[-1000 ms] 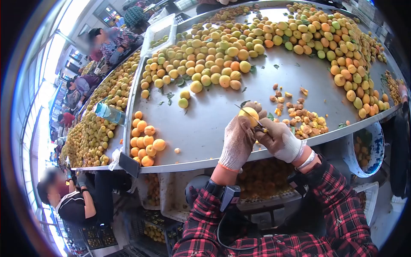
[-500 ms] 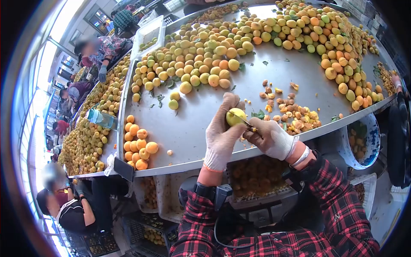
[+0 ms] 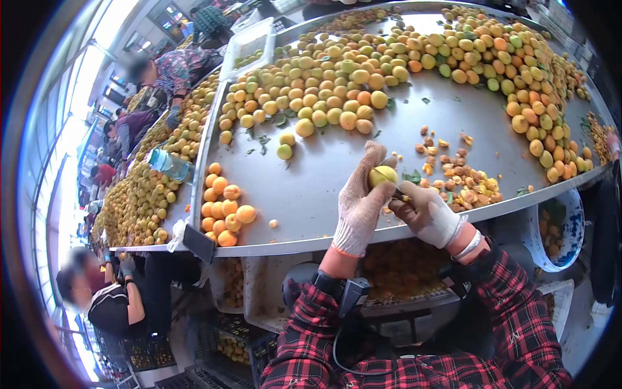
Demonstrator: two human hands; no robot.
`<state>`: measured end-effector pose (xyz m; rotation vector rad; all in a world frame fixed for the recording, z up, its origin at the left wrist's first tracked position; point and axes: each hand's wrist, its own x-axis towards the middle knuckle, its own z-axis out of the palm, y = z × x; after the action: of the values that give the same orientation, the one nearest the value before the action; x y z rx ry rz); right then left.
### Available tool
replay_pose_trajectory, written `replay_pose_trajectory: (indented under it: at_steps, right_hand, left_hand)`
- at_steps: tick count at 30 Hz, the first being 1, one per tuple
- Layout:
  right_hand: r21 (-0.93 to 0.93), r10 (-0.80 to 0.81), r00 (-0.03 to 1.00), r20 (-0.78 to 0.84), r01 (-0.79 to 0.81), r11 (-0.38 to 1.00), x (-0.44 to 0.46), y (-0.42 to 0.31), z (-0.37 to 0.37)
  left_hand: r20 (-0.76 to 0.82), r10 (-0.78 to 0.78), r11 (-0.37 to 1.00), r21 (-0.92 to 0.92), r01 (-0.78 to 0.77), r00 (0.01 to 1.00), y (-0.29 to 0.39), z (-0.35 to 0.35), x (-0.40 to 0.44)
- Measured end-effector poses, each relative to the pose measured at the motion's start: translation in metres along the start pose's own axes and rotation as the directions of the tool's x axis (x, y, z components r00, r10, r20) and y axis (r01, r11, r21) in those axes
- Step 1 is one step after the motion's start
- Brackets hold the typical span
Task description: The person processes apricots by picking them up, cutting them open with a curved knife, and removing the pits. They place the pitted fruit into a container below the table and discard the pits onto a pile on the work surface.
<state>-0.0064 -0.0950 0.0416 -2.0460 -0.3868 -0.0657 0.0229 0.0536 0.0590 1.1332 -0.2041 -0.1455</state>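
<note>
The left hand (image 3: 360,206) pinches a yellow-green apricot (image 3: 382,176) above the metal table (image 3: 298,198); the right hand (image 3: 427,217) is curled around a small knife (image 3: 401,194).

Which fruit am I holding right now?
The yellow-green fruit in your left hand: it is held up off the table, while the heaped fruits rest on it.

The gloved left hand (image 3: 361,204) is holding a fruit (image 3: 382,176) over the table (image 3: 291,188); the right hand (image 3: 429,217) is gripping what looks like a knife (image 3: 400,195), mostly hidden. Scraps (image 3: 481,188) are lying near the right hand; orange fruits (image 3: 229,207) are sitting farther left.
</note>
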Motion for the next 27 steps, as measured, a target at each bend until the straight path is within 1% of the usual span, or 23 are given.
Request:
replay_pose_trajectory:
  at_steps: [1,3,4,5,7,8,9,10,11,13,14,16,17,19,20,22,23,24,25,26,27]
  right_hand:
    - [0.041,0.006,0.999,-0.051,-0.004,0.999,-0.001,-0.003,0.0]
    - [0.016,-0.03,0.998,-0.061,0.031,0.999,0.0,-0.005,-0.001]
    - [-0.02,-0.027,0.997,-0.079,0.025,0.999,0.001,-0.005,-0.002]
    - [-0.054,-0.021,0.995,-0.097,0.016,0.998,0.002,-0.004,-0.002]
    - [-0.044,-0.052,0.991,-0.12,0.047,0.998,0.005,0.0,-0.002]
    - [-0.119,-0.05,0.993,-0.111,0.037,0.992,0.005,0.001,-0.002]
    - [-0.193,-0.047,0.994,-0.102,0.026,0.981,0.004,0.001,-0.002]
    - [-0.238,-0.037,0.994,-0.104,0.011,0.971,0.004,0.003,0.0]
    - [-0.237,-0.035,0.994,-0.104,0.01,0.971,0.003,0.005,0.002]
    - [-0.288,0.012,0.997,-0.073,-0.033,0.957,0.003,0.008,0.005]
    - [-0.288,0.007,0.997,-0.073,-0.028,0.957,0.003,0.011,0.009]
    - [-0.065,-0.119,0.986,-0.118,0.112,0.992,0.002,0.02,0.019]
    - [-0.065,-0.118,0.986,-0.118,0.111,0.992,0.002,0.021,0.02]
    - [0.131,0.004,0.999,-0.054,0.003,0.991,0.002,0.02,0.023]
    - [0.13,0.002,0.999,-0.053,0.005,0.992,0.003,0.017,0.021]
    - [0.229,0.17,0.982,0.083,-0.185,0.956,0.003,0.005,0.012]
    - [0.23,0.171,0.982,0.083,-0.186,0.955,0.004,0.0,0.009]
    - [0.355,0.265,0.951,0.16,-0.306,0.883,0.004,-0.006,0.006]
    - [0.462,0.343,0.906,0.248,-0.422,0.78,0.004,-0.012,0.003]
    - [0.461,0.343,0.906,0.248,-0.422,0.781,0.004,-0.016,0.002]
    - [0.496,0.354,0.897,0.265,-0.441,0.748,0.004,-0.021,0.0]
  left_hand:
    - [-0.01,0.008,1.0,0.009,-0.008,1.0,-0.002,-0.003,0.001]
    - [0.069,-0.042,0.978,-0.202,0.055,0.997,-0.008,-0.011,0.005]
    - [0.063,-0.078,0.977,-0.193,0.088,0.995,-0.01,-0.009,0.006]
    - [0.091,-0.139,0.98,-0.13,0.15,0.986,-0.012,-0.013,0.008]
    - [0.058,-0.229,0.959,-0.156,0.236,0.972,-0.011,-0.011,0.005]
    - [0.055,-0.23,0.959,-0.155,0.236,0.972,-0.009,-0.009,0.006]
    - [0.016,-0.148,0.982,0.123,0.145,0.989,-0.007,-0.008,0.008]
    - [0.002,-0.058,0.917,0.395,0.053,0.998,-0.007,-0.007,0.008]
    - [0.002,-0.06,0.917,0.395,0.055,0.998,-0.008,-0.007,0.007]
    - [-0.041,-0.024,0.945,0.324,0.036,0.999,-0.011,-0.005,0.006]
    - [-0.041,-0.019,0.945,0.326,0.031,0.999,-0.015,-0.005,0.006]
    - [-0.135,-0.077,0.961,0.255,0.11,0.988,-0.021,-0.003,0.006]
    - [-0.136,-0.078,0.961,0.255,0.111,0.988,-0.02,-0.002,0.006]
    - [-0.155,-0.138,0.945,0.274,0.177,0.978,-0.018,-0.002,0.008]
    - [-0.156,-0.135,0.946,0.274,0.175,0.978,-0.017,-0.003,0.009]
    - [-0.047,-0.119,0.987,0.102,0.124,0.992,-0.017,-0.006,0.009]
    - [-0.048,-0.12,0.987,0.102,0.124,0.992,-0.016,-0.006,0.009]
    - [-0.033,-0.125,0.991,0.049,0.127,0.992,-0.015,-0.006,0.008]
    - [-0.018,-0.13,0.992,-0.004,0.129,0.991,-0.013,-0.005,0.008]
    - [-0.019,-0.129,0.992,-0.004,0.129,0.991,-0.011,-0.006,0.007]
    - [0.012,-0.118,0.993,-0.018,0.118,0.993,-0.009,-0.006,0.007]
